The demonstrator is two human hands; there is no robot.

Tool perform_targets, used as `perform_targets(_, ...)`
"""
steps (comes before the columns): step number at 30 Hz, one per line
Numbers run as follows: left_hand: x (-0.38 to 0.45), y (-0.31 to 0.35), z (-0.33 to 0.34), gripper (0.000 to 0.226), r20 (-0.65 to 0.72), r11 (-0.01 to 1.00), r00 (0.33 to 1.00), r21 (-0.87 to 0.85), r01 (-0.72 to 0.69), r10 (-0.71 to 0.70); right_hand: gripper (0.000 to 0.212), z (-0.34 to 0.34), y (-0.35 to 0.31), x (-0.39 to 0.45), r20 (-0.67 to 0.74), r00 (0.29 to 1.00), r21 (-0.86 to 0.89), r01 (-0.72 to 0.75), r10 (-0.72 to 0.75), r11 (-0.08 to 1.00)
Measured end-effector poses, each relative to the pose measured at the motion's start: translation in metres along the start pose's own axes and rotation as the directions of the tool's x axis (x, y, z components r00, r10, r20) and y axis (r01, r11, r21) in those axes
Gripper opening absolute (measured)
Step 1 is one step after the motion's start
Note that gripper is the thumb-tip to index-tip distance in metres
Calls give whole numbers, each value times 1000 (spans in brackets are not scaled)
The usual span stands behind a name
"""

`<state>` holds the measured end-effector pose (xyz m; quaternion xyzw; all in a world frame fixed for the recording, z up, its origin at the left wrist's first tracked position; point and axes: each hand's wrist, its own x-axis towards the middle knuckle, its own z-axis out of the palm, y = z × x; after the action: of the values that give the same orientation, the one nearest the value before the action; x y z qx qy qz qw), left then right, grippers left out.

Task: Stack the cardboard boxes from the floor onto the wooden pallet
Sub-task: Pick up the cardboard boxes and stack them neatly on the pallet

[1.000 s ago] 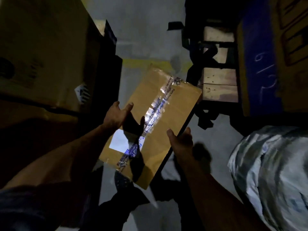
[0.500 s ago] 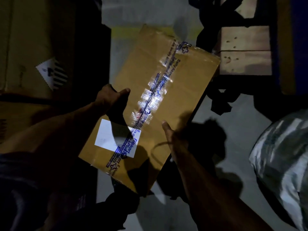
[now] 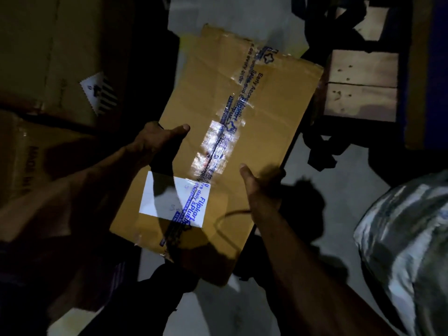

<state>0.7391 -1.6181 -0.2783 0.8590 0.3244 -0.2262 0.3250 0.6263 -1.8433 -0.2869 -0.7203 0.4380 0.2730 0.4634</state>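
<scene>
I hold a flat brown cardboard box (image 3: 266, 100) in the air, sealed with blue-printed clear tape and bearing a white label. My left hand (image 3: 157, 139) grips its left edge, thumb lying on the top face. My right hand (image 3: 260, 183) grips the right edge, thumb on top, fingers hidden under the box. The wooden pallet (image 3: 361, 86) shows bare planks at the upper right, just past the box's far corner. The scene is dim.
Large cardboard boxes (image 3: 48, 57) are stacked on the left, one with a striped label. A blue upright surface (image 3: 438, 69) stands beyond the pallet. A grey-white wrapped bundle (image 3: 407, 251) lies at the lower right. Grey concrete floor (image 3: 339, 166) shows between them.
The box has risen and come nearer to me, filling more of the view. Both hands keep the same grip on its edges. The pallet has shifted toward the upper right.
</scene>
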Motion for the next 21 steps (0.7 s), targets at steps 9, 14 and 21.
perform_targets(9,-137,53,-70,94,-144,994,985,29,101,-96,86,-111,-76,-83,-167,963,-175,180,-209,968)
perform_targets(14,-224,78,-112,73,-209,989,966,-23,149,-150,77,-172,-119,-140,-140,927,-234,310,-347,921)
perform_targets(21,-337,74,-158,70,-373,979,910,-162,128,-180,87,-231,-148,-239,-29,882,-475,402,-470,783)
